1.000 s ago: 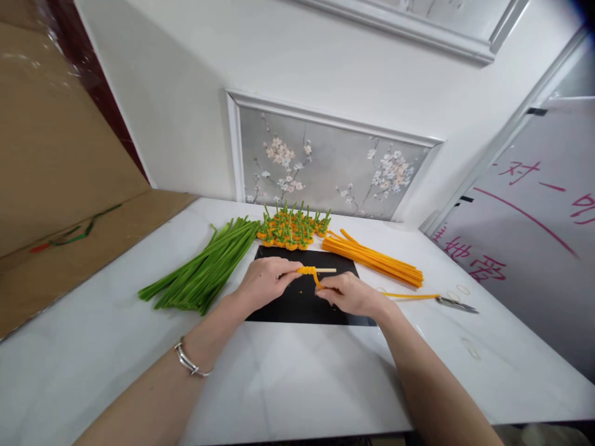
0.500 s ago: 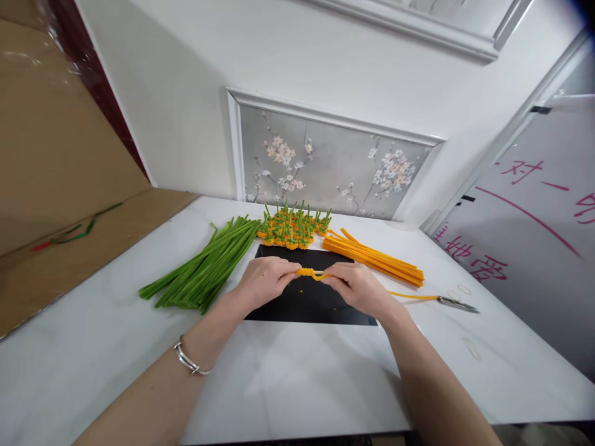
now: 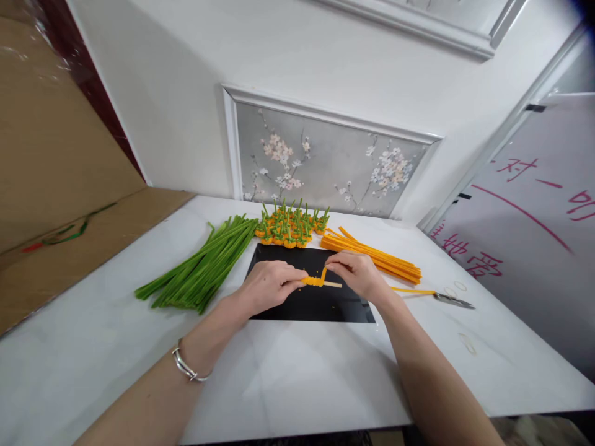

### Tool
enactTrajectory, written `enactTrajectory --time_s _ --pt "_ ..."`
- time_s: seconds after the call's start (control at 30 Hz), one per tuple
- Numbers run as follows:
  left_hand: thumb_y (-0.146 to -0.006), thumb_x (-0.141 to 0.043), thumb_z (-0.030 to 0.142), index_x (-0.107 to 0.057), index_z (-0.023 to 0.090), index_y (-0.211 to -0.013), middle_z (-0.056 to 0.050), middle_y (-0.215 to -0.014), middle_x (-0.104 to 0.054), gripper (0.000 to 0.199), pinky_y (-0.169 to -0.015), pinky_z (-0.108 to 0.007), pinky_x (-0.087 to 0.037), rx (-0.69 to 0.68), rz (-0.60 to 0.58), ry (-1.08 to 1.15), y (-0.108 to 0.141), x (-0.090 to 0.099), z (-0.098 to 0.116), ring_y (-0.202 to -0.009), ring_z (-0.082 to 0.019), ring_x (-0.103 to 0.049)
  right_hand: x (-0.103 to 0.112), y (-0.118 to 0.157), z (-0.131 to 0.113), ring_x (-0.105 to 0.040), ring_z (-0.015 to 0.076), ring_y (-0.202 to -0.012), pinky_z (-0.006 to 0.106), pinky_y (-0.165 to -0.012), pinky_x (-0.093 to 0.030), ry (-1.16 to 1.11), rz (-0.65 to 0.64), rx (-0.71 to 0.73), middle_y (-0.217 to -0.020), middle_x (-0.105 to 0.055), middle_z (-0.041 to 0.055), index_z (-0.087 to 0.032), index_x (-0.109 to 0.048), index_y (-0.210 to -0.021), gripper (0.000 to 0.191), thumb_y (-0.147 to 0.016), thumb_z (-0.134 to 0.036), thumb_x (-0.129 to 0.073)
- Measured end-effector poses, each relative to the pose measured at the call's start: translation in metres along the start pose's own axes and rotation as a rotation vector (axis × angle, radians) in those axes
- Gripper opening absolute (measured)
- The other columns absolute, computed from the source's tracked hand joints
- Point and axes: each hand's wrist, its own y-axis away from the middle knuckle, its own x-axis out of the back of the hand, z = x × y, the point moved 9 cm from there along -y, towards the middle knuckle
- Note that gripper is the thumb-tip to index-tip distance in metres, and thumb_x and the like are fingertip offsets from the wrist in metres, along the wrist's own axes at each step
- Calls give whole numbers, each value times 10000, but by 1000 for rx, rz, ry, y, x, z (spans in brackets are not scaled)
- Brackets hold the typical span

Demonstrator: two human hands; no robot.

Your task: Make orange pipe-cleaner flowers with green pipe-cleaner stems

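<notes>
Over the black mat (image 3: 297, 306), my left hand (image 3: 272, 285) pinches one end of a thin pale stick (image 3: 333, 285) with an orange fuzzy stem (image 3: 314, 281) coiled around it. The stick's bare right end sticks out past the coil. My right hand (image 3: 356, 271) is closed on the free end of the orange stem, which rises from the coil to its fingertips. Behind the mat stand several small orange pieces with upright green stems (image 3: 289, 229). A bundle of orange stems (image 3: 376, 257) lies behind my right hand.
Green stems (image 3: 199, 269) lie in a pile at the left. Scissors (image 3: 453, 301) rest at the right, touching a loose orange strip (image 3: 413, 290), near pale rubber bands (image 3: 467, 344). Cardboard (image 3: 93, 238) lies at the far left; a whiteboard (image 3: 534, 235) leans at the right.
My right hand has let go of the stick and holds the stem's free end up, a little above the coil. The stick's right end now shows. The view has shifted slightly.
</notes>
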Motion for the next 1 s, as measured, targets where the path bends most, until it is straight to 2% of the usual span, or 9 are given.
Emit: enactTrajectory --time_s 0.13,0.23,0.33,0.5,0.73,0.87,1.0 --pt "-900 -514 280 -716 264 -979 1 -763 -702 217 -639 -229 -421 4 14 54 0 2 0 -685 -138 -619 -16 4 5 -629 155 -755 257 -690 -463 -11 -140 -22 -859 -698 32 -211 -685 -866 193 -907 -269 -506" --pt "-886 -529 268 -717 255 -999 -5 -811 -729 219 -649 -233 -447 35 71 71 0 6 -5 -715 -148 -644 -28 10 3 -586 126 -639 226 -595 -404 36 -250 -41 -731 -663 3 -204 -655 -794 224 -919 -253 -476" --pt "-866 -541 237 -718 245 -1006 -9 -895 -751 226 -682 -248 -479 110 144 73 1 12 -16 -774 -165 -673 -35 14 -6 -502 107 -550 224 -551 -345 108 -302 -11 -623 -586 -22 -201 -598 -700 256 -920 -266 -485" --pt "-854 -561 270 -728 247 -992 -14 -998 -748 218 -749 -274 -504 223 176 28 4 17 -30 -846 -183 -685 -34 17 -21 -427 105 -529 230 -530 -295 191 -293 28 -581 -510 -37 -204 -526 -655 252 -901 -258 -518" --pt "-860 -561 269 -719 273 -1023 1 -982 -749 227 -743 -276 -491 269 117 -77 5 13 -34 -848 -189 -679 -28 19 -37 -435 116 -549 248 -539 -293 247 -274 91 -576 -487 -26 -199 -471 -618 311 -922 -263 -487" --pt "-874 -543 260 -716 264 -1023 -10 -926 -750 228 -684 -259 -462 251 41 -136 4 8 -29 -808 -185 -670 -21 15 -39 -530 134 -626 243 -584 -360 197 -222 100 -676 -581 5 -196 -554 -731 247 -947 -255 -449" --pt "-878 -537 264 -714 270 -1014 -4 -880 -742 223 -649 -246 -427 182 14 -149 2 4 -22 -783 -179 -662 -8 11 -33 -588 147 -700 248 -646 -417 111 -101 84 -800 -650 25 -202 -609 -876 183 -949 -258 -450"
